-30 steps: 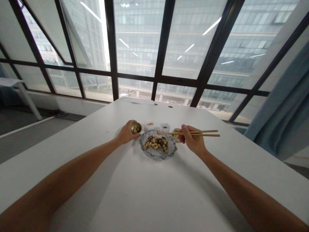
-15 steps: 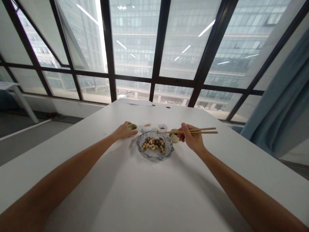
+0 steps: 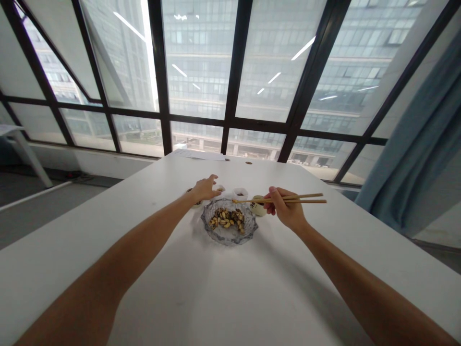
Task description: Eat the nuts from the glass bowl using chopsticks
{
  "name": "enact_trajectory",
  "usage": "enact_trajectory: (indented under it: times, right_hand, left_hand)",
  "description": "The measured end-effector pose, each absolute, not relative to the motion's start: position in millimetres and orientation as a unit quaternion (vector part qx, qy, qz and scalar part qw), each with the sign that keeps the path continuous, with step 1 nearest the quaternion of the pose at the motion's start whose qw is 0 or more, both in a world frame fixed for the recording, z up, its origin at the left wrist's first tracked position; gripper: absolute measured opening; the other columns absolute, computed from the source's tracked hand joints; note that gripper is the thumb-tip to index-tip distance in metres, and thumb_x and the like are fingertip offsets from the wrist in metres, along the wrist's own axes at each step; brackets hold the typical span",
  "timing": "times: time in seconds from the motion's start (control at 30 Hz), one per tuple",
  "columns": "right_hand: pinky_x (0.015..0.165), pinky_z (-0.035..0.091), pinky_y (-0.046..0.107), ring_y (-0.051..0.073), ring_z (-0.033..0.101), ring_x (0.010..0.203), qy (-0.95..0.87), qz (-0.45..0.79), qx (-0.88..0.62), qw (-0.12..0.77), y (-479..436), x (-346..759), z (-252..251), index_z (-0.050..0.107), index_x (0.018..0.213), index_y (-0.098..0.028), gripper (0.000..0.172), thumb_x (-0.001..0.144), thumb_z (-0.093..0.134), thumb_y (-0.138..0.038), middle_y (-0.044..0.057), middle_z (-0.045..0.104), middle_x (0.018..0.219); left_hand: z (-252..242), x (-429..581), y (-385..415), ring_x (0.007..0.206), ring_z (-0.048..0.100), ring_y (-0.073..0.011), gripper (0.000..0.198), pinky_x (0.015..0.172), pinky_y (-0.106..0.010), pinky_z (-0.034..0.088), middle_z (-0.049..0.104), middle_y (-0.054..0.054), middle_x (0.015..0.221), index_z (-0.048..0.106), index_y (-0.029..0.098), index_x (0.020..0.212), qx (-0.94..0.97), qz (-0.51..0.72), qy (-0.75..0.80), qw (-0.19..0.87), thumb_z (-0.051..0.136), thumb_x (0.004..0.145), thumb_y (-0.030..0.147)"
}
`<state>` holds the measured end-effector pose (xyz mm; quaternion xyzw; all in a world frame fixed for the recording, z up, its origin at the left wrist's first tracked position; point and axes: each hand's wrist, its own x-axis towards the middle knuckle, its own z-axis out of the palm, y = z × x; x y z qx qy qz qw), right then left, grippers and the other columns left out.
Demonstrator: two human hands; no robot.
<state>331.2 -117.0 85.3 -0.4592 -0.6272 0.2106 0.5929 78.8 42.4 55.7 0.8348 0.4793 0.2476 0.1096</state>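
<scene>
A clear glass dish [image 3: 229, 232] of mixed nuts sits mid-table. My right hand [image 3: 284, 210] is closed on a pair of wooden chopsticks [image 3: 306, 198], held level with their tips over the dish's far rim. My left hand [image 3: 206, 188] hovers with fingers spread over a small white cup [image 3: 219, 189] behind the dish, holding nothing. A small brass cup [image 3: 196, 203] stands on the table just under that wrist, mostly hidden. A second white cup [image 3: 239, 194] and a pale round cup with dark marks [image 3: 257, 207] stand behind the dish.
The white table [image 3: 230, 288] runs to a far edge by tall dark-framed windows [image 3: 230, 86]. Papers [image 3: 201, 154] lie at the far end. A blue curtain [image 3: 414, 158] hangs at the right. Another white table's leg [image 3: 25, 149] shows at far left.
My left hand set the brass cup down on the table, let go of it and moved right, over the small white cup. The right hand with the chopsticks barely moved.
</scene>
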Motion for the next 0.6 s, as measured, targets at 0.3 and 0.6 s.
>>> enact_trajectory:
  times: [0.3, 0.6]
  right_hand:
    - [0.039, 0.044, 0.023, 0.013, 0.057, 0.043, -0.619, 0.164, -0.449, 0.623, -89.9, 310.0, 77.5, 0.063, 0.071, -0.019, 0.056, 0.087, 0.053, -0.071, 0.004, 0.065, 0.055]
    - [0.044, 0.048, 0.024, 0.015, 0.061, 0.049, -0.653, 0.164, -0.468, 0.573, -57.4, 294.7, 78.0, 0.063, 0.071, -0.018, 0.06, 0.083, 0.053, -0.077, 0.005, 0.067, 0.059]
  left_hand:
    - [57.1, 72.6, 43.8, 0.114, 0.064, -0.0319, 0.083, 0.1, -0.044, 0.047, 0.069, -0.014, 0.12, 0.046, 0.019, 0.135, 0.859, 0.292, 0.405, 0.112, 0.083, 0.062, 0.032]
    - [54.4, 69.1, 43.1, 0.116, 0.064, -0.0315, 0.082, 0.101, -0.045, 0.047, 0.069, -0.015, 0.122, 0.044, 0.018, 0.136, 0.868, 0.284, 0.395, 0.101, 0.081, 0.065, 0.034]
